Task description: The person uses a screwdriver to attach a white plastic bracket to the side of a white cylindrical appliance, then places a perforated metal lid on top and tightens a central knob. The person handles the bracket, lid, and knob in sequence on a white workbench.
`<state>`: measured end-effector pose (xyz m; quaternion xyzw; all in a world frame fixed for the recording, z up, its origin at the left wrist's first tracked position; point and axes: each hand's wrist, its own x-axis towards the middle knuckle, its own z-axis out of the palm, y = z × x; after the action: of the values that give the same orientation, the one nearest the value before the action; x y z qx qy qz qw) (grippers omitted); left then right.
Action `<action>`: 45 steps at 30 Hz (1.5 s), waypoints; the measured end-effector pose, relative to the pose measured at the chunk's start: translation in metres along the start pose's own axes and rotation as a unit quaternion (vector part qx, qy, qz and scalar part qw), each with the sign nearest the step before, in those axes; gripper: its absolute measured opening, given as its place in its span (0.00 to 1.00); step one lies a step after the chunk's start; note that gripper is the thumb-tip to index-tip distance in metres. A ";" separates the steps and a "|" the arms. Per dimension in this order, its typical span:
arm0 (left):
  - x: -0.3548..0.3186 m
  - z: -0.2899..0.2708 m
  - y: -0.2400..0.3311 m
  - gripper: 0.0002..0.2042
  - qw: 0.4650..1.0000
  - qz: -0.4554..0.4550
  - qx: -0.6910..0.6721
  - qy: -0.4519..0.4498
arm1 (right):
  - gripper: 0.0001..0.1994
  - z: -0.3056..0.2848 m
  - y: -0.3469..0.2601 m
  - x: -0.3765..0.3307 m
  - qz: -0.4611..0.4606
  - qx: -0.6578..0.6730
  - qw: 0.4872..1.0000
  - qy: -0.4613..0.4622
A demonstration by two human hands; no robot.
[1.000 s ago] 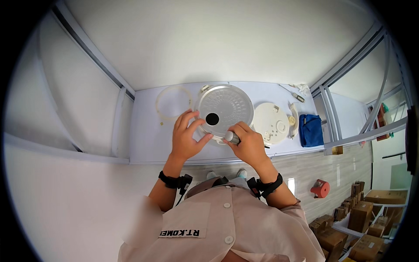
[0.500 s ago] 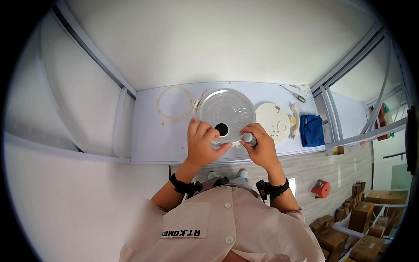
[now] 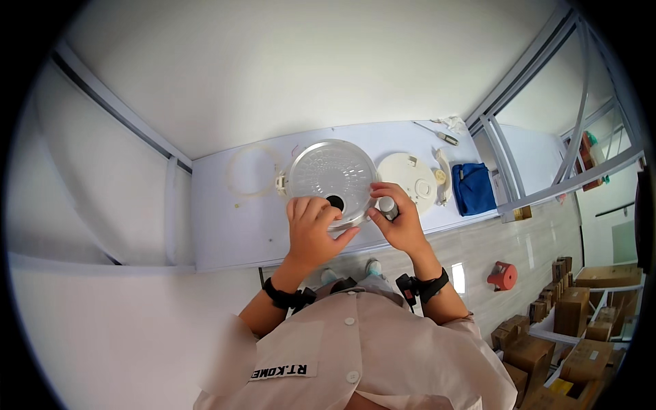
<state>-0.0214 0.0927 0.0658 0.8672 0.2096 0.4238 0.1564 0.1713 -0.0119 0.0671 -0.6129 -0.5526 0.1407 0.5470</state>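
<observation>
A round lid (image 3: pixel 333 167) with a shiny metal inner face lies on the white table. A black round spot (image 3: pixel 335 203) shows near its front edge. My left hand (image 3: pixel 312 229) grips the near-left rim, its fingers bent over the edge and the forefinger beside the black spot. In my right hand (image 3: pixel 402 222), against the lid's right rim, is a grey cylinder (image 3: pixel 387 206) with a rounded end; its lower part is hidden by the fingers. A cream clip-like part (image 3: pixel 280 183) sticks out from the lid's left side.
Right of the lid lie a white round cover (image 3: pixel 407 179), a curved white handle piece (image 3: pixel 443 176), a blue cloth (image 3: pixel 473 188) and a screwdriver (image 3: pixel 446 138). A pale ring (image 3: pixel 253 171) rests at the left. Table edge (image 3: pixel 239 268) runs close before me; a red stool (image 3: pixel 503 276) stands on the floor.
The whole view has shifted, so the table looks turned and further left. My left fingers have come inward over the lid's front, covering part of the black spot. The right hand keeps the grey cylinder.
</observation>
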 end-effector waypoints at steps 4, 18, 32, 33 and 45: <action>0.013 -0.006 0.008 0.15 0.995 0.039 -0.077 -0.043 | 0.13 -0.024 -0.006 0.000 0.102 0.092 0.988 -0.066; 0.054 0.121 0.086 0.08 0.945 -0.109 -0.155 -0.265 | 0.13 -0.169 0.059 -0.013 0.114 0.175 0.977 0.042; 0.008 0.257 0.079 0.08 0.927 -0.295 0.065 -0.223 | 0.11 -0.256 0.130 -0.007 0.108 0.253 0.961 -0.035; 0.007 0.260 0.079 0.08 0.925 -0.302 0.066 -0.221 | 0.11 -0.257 0.132 -0.006 0.107 0.262 0.958 -0.043; 0.013 0.262 0.075 0.03 0.687 -0.531 -0.496 -0.015 | 0.14 -0.262 0.139 0.014 0.015 0.257 0.966 -0.031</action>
<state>0.2133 0.0098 -0.0469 0.4135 0.3917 0.2990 0.7656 0.4524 -0.1061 0.0532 -0.4549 -0.5053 0.3051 0.6668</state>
